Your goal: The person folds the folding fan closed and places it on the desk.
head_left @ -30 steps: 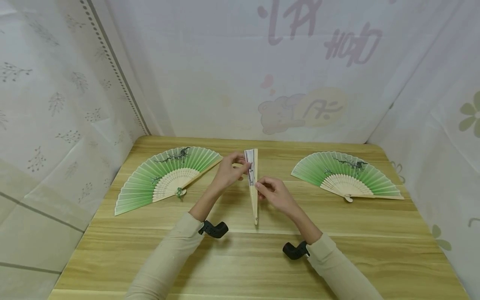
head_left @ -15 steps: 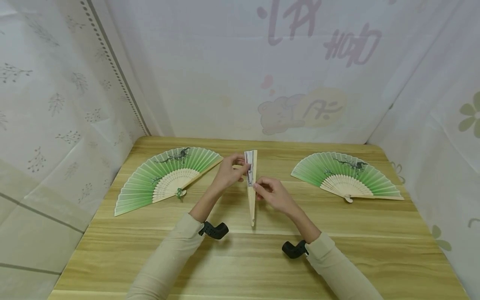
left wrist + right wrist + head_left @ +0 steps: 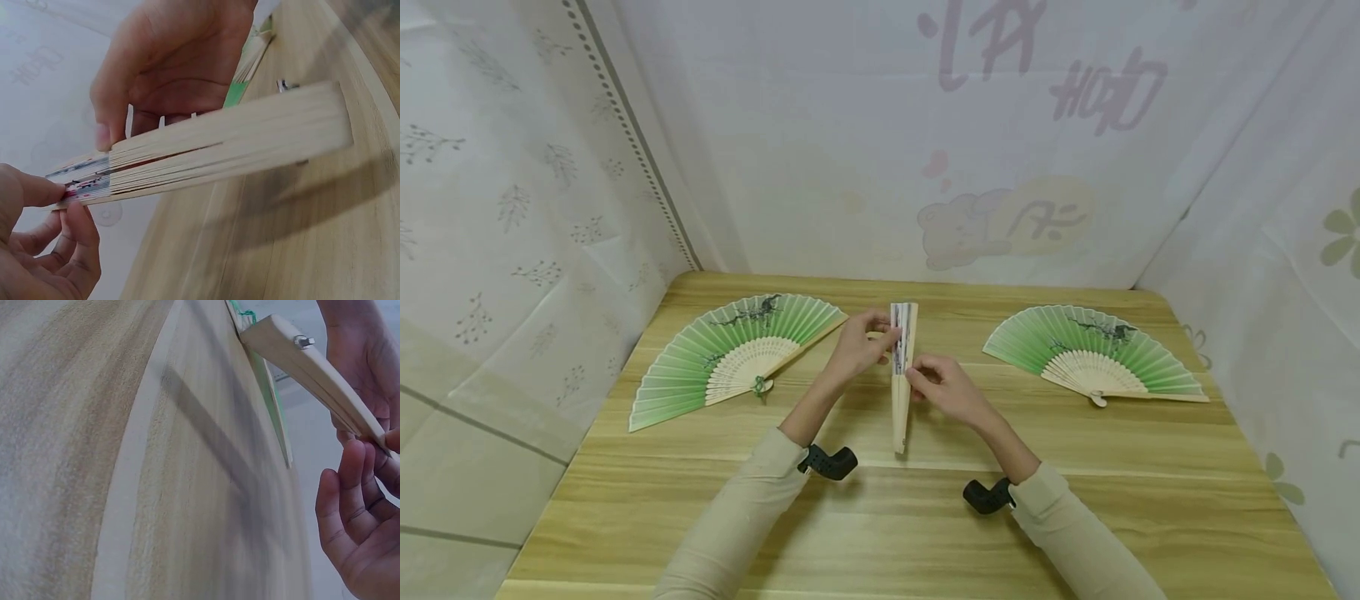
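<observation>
A folded hand fan [image 3: 899, 412], with pale wooden ribs and patterned whitish cloth, is held above the table between both hands, its pivot end toward the person. My left hand [image 3: 859, 346] pinches the cloth part near the far end from the left. On the other side, my right hand [image 3: 951, 390] grips the fan about midway, where cloth meets ribs. The left wrist view shows the stacked ribs [image 3: 237, 144] lying nearly together, with narrow gaps between some. In the right wrist view, a metal rivet [image 3: 304, 342] is visible at the pivot end.
A spread green fan [image 3: 681, 383] with a green cord lies on the left of the wooden table [image 3: 880, 533]. Another spread green fan [image 3: 1030, 342] lies on the right. Printed white cloth [image 3: 820, 150] hangs behind and at both sides.
The pivot end of the held fan has swung a little to the left, and its stacked ribs show more to the head view. Both hands stay nearly in place.
</observation>
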Available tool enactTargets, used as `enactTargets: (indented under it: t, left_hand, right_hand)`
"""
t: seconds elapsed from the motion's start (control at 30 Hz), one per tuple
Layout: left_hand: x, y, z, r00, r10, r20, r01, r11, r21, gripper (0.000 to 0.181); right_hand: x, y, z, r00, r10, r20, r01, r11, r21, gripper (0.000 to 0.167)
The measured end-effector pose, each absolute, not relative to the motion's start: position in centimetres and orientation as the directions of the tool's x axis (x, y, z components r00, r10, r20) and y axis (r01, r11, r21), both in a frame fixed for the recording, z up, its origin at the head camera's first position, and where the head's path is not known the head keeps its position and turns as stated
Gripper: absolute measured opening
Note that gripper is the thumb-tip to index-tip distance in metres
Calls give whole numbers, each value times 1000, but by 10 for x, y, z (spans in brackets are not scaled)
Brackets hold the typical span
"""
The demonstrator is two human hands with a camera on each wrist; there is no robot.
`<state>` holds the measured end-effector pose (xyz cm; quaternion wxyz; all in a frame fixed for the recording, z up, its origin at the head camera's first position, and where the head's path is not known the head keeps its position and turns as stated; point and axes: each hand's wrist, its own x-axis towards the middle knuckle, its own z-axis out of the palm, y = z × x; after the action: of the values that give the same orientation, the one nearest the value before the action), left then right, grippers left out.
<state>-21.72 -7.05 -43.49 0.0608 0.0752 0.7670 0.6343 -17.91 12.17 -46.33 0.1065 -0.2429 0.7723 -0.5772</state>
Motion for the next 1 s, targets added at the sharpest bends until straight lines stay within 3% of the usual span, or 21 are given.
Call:
enactTargets:
  t: [0.2,0.7,1.0]
  left_hand:
    - [-214,-72,-437,-967,252,-37,-3,135,991,25]
    - [-196,-70,-457,-911,393,-123,-57,176,983,21]
    - [-189,-65,-466,-934,333,-130,-69,187,980,26]
  right_hand:
    - [-180,125,-468,-870,-487,79,-212,226,-951,19]
    - [-182,136,-471,-901,-433,-37,-67,221,-973,22]
    - [-180,141,-477,-912,-400,-95,10,209,-978,19]
